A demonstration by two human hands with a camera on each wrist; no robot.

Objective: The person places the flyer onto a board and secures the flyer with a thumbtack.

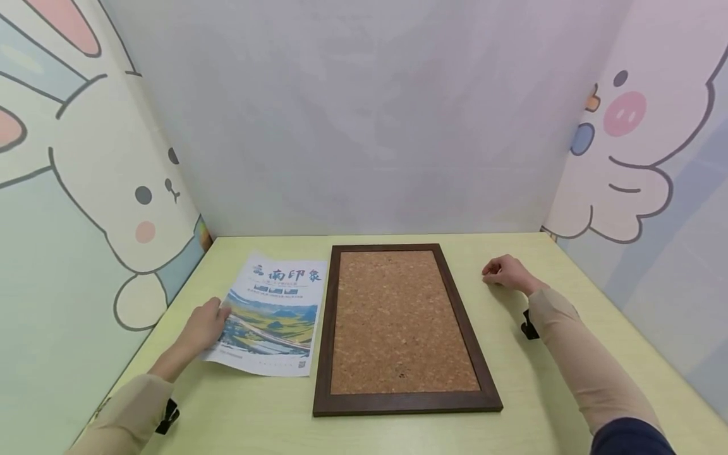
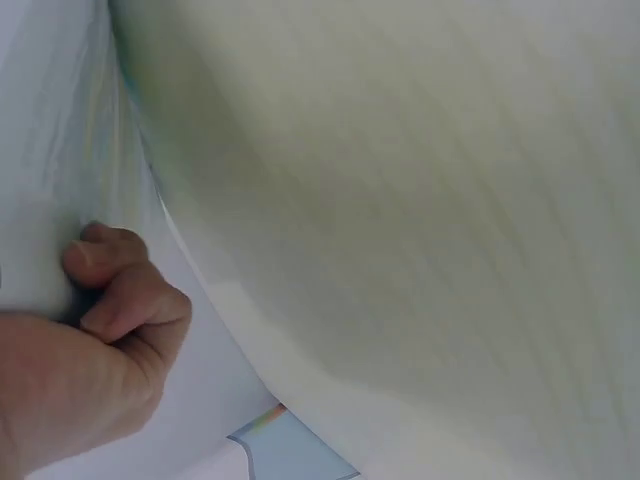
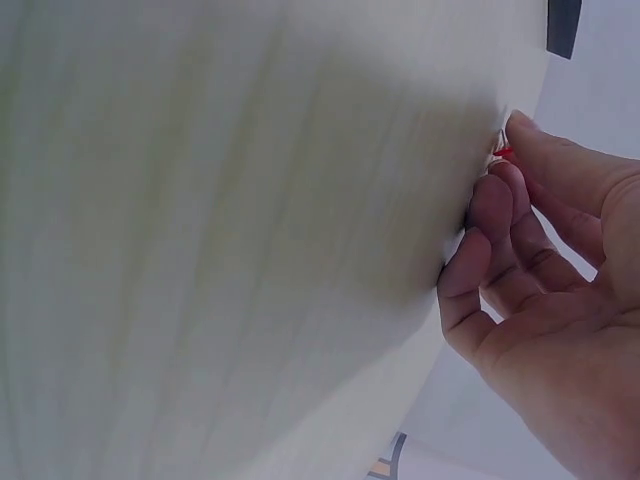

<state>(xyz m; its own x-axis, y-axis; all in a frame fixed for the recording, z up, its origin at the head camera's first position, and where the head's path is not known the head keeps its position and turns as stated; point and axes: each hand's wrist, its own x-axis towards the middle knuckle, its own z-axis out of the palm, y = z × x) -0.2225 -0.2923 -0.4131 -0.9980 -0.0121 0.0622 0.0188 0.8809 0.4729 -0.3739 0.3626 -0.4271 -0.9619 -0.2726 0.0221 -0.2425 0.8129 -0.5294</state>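
Note:
A printed poster [image 1: 272, 316] with a landscape photo and blue characters lies flat on the pale green table [image 1: 239, 423], left of a cork board [image 1: 399, 319] in a dark wooden frame. My left hand [image 1: 206, 323] is at the poster's left edge and grips it. In the left wrist view that hand [image 2: 105, 310] shows curled fingers. To the right of the board my right hand [image 1: 505, 272] rests on the table with its fingers curled. The right wrist view shows this hand [image 3: 545, 270] pinching a tiny red thing [image 3: 501, 153] between thumb and fingertip. It is too small to identify.
Walls with cartoon animals enclose the table on the left [image 1: 85, 189] and right [image 1: 643, 145], and a plain pale wall [image 1: 364, 114] stands at the back. The board fills the table's middle, and bare tabletop shows in front of it.

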